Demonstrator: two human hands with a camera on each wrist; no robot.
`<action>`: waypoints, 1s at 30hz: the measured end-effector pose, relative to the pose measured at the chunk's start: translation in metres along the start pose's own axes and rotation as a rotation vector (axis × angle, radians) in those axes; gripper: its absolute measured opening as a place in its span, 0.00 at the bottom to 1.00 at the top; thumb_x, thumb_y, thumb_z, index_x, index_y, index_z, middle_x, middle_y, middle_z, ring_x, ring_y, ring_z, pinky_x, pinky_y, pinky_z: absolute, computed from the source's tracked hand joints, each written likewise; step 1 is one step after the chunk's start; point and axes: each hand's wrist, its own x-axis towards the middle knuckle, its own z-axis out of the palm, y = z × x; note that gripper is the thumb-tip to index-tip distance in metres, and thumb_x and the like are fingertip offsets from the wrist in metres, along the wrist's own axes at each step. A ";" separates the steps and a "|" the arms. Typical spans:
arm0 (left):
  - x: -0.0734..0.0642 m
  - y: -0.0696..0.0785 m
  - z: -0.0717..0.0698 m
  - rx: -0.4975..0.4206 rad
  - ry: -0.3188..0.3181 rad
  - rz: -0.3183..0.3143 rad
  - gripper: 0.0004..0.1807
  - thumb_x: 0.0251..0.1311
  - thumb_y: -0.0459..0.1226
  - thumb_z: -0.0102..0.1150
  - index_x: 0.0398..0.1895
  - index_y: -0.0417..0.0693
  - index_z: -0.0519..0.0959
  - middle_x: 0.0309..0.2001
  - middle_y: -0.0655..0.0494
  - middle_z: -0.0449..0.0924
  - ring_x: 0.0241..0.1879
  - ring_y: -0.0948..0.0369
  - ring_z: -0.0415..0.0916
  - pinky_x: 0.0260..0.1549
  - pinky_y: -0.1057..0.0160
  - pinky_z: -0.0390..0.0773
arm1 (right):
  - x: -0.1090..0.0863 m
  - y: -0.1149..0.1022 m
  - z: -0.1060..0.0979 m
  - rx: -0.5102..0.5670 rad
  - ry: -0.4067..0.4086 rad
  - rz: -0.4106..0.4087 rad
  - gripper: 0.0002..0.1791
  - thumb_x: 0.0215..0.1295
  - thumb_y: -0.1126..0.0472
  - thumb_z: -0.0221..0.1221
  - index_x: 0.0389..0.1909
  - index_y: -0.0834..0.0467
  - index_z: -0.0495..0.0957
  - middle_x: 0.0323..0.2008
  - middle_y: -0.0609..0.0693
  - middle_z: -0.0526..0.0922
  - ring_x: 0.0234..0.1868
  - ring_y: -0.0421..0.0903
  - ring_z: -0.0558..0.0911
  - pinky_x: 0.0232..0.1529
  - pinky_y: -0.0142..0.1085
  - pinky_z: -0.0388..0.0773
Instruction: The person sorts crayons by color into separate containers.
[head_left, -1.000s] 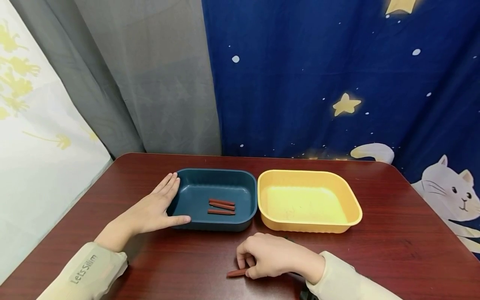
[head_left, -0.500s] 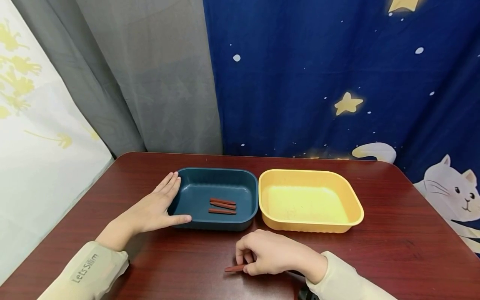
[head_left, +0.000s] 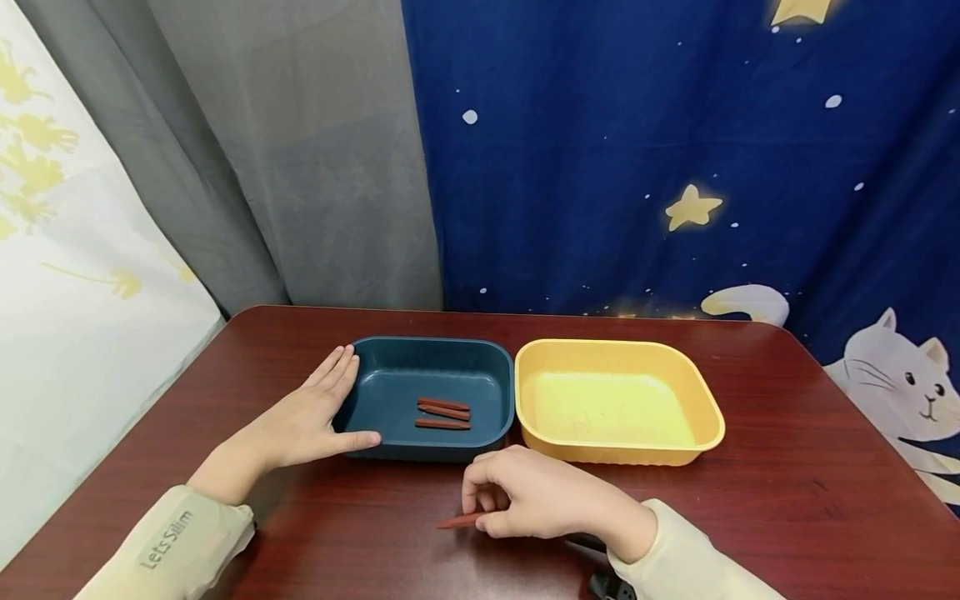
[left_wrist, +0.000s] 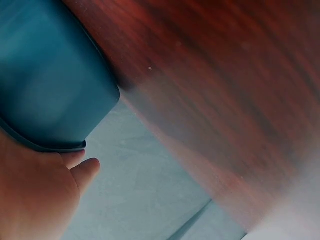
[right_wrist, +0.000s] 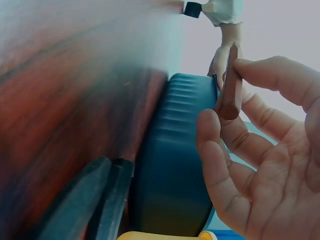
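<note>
Above the dark red table (head_left: 315, 533), our right hand (head_left: 540, 498) pinches one brown stick (head_left: 457, 522), raised before the blue basin (head_left: 390, 400); we should grip it lightly and level. Our left hand (head_left: 302, 423), fingers straight, rests on that basin's edge. We count three brown sticks (head_left: 444, 412) inside, and one yellow basin (head_left: 615, 452) beside.

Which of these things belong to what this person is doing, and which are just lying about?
Likely part of the job:
reddish-brown stick, pinched in the right hand's grip
three similar sticks, lying in the blue tray
blue tray, the left hand's grip resting on it

Probably just there:
yellow tray, untouched, though it may have a use
gray curtain
blue star-patterned curtain
</note>
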 end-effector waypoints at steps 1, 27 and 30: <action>0.000 0.000 0.000 0.000 0.000 0.000 0.65 0.54 0.71 0.56 0.78 0.33 0.45 0.81 0.41 0.37 0.80 0.45 0.33 0.72 0.38 0.53 | 0.000 0.000 0.000 0.002 0.005 -0.001 0.07 0.59 0.62 0.65 0.30 0.45 0.80 0.24 0.34 0.73 0.24 0.28 0.71 0.27 0.23 0.71; 0.000 0.000 0.000 0.001 0.013 0.002 0.65 0.53 0.71 0.57 0.78 0.32 0.45 0.80 0.39 0.38 0.80 0.44 0.34 0.72 0.38 0.53 | 0.024 -0.002 -0.022 0.094 0.101 -0.058 0.05 0.63 0.66 0.62 0.35 0.52 0.81 0.26 0.41 0.75 0.26 0.32 0.72 0.28 0.26 0.72; 0.000 0.001 0.000 0.001 0.014 0.002 0.65 0.53 0.71 0.57 0.78 0.32 0.46 0.80 0.39 0.38 0.80 0.44 0.34 0.72 0.38 0.54 | 0.028 -0.001 -0.023 0.108 0.118 -0.044 0.05 0.64 0.66 0.62 0.36 0.52 0.82 0.26 0.41 0.76 0.27 0.34 0.73 0.30 0.27 0.74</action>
